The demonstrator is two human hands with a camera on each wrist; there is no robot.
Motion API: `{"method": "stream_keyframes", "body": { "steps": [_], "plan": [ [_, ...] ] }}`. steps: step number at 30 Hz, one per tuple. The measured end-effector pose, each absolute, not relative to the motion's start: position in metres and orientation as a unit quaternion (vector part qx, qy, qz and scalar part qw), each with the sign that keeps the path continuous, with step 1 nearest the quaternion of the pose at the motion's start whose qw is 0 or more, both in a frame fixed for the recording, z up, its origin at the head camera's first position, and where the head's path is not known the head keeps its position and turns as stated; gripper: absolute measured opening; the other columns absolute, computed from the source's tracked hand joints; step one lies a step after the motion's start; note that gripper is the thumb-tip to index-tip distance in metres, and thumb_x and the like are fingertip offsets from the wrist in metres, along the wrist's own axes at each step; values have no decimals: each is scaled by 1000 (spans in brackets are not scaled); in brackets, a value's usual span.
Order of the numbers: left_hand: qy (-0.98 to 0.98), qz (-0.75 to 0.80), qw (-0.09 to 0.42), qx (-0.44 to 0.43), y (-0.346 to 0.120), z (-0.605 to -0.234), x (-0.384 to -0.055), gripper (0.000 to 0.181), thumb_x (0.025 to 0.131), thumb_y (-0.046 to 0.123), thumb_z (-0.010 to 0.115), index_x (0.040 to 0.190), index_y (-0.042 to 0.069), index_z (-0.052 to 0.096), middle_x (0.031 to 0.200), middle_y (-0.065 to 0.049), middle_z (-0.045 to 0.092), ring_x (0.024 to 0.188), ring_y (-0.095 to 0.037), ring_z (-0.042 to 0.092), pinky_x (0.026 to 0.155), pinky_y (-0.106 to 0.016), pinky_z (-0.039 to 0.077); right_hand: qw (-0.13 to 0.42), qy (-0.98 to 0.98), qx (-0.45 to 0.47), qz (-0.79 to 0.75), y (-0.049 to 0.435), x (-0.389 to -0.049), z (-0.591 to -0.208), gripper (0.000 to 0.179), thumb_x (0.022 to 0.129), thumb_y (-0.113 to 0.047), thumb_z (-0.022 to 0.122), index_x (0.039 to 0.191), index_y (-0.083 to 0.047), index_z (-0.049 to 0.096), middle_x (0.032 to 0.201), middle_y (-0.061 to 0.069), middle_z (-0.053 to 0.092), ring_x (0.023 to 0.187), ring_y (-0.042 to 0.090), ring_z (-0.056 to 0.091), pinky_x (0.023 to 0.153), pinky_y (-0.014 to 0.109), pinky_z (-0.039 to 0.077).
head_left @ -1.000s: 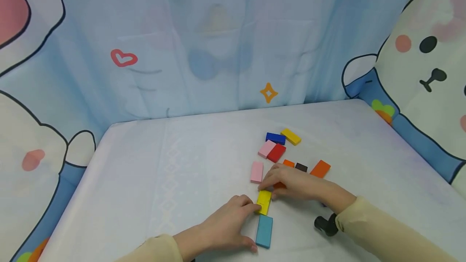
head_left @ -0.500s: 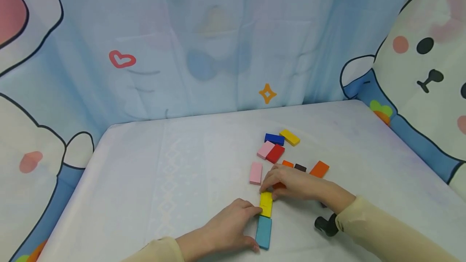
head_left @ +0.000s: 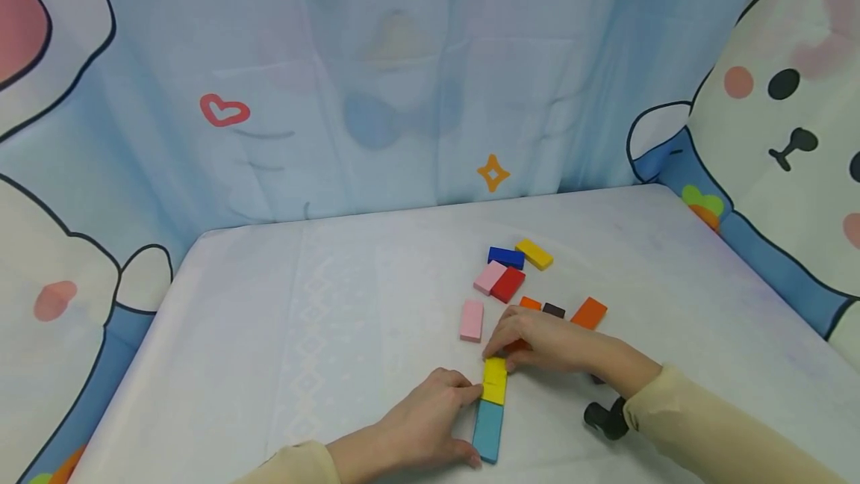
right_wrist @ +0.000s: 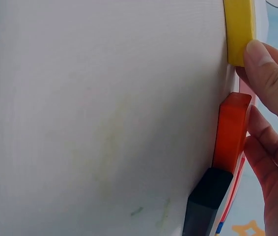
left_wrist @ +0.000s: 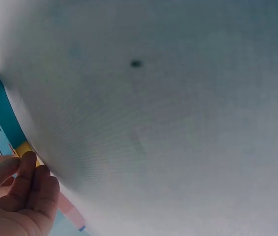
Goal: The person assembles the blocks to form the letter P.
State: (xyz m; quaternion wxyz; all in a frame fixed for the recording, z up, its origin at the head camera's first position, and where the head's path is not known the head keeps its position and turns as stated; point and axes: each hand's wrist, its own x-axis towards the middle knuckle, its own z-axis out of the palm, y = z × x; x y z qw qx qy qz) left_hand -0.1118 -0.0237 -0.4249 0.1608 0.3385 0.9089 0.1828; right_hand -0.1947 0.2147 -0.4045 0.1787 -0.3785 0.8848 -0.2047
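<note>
A yellow block [head_left: 494,387] with a thin line across its middle lies end to end with a teal block [head_left: 487,432]. My right hand [head_left: 544,342] pinches the far end of the yellow block, its thumb [right_wrist: 259,54] on the side in the right wrist view. My left hand [head_left: 426,417] reaches from the left, fingertips at the yellow block's left side and thumb beside the near end of the teal one. In the left wrist view the curled fingers [left_wrist: 31,182] cover part of the yellow block. An orange-red block [right_wrist: 231,130] lies under the right hand.
Beyond the right hand lie pink blocks [head_left: 472,321], a red block [head_left: 508,284], a blue block [head_left: 506,257], another yellow block [head_left: 534,254] and an orange block [head_left: 589,313]. A black block [right_wrist: 208,196] adjoins the orange-red one. A blue cartoon curtain [head_left: 403,133] backs the white table [head_left: 302,364].
The yellow block has shifted slightly right and toward me, coming into line with the teal block. Both hands have moved a little with it; the other blocks stay put.
</note>
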Motion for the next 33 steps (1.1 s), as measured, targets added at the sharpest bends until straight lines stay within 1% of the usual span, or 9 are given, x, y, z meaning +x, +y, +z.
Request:
{"method": "stream_keyframes", "body": {
  "steps": [6,10,13,19,27,33],
  "plan": [
    [914,180,162,326,-22,-412,-106,76,75,43,90,139,11,64,125,2,67,111,-9,55,101,-20,53,179,886,-377,-203,215,-193,-403,27,90,-15,78,115,-25,79,106,-18,74,109,12,58,91,24,56],
    [916,179,162,321,-22,-409,-103,75,75,42,91,139,12,65,123,4,66,109,-7,53,100,-18,52,176,883,-383,-206,215,-192,-402,28,90,-15,77,116,-25,79,106,-17,75,109,13,58,91,24,56],
    [914,182,163,323,-22,-409,-103,75,76,42,90,139,12,65,123,4,65,109,-6,53,100,-17,51,173,882,-387,-209,215,-191,-402,27,90,-15,77,116,-24,79,106,-16,75,108,14,58,90,24,57],
    [912,185,168,326,-22,-410,-103,73,77,41,90,139,12,65,124,4,65,109,-6,52,100,-17,51,177,886,-375,-208,216,-189,-403,27,90,-15,77,116,-24,79,106,-18,74,109,12,58,91,23,56],
    [911,190,177,322,-23,-410,-102,73,77,41,90,139,13,64,125,5,64,110,-6,52,100,-17,51,172,888,-376,-202,215,-187,-404,28,90,-14,77,116,-25,79,105,-19,73,110,13,57,90,22,57],
    [910,191,170,327,-27,-409,-100,73,78,41,89,140,12,64,127,4,63,112,-6,52,101,-18,51,169,889,-380,-191,211,-185,-401,27,90,-16,78,115,-25,79,104,-19,73,108,11,58,91,24,57]
  ]
}}
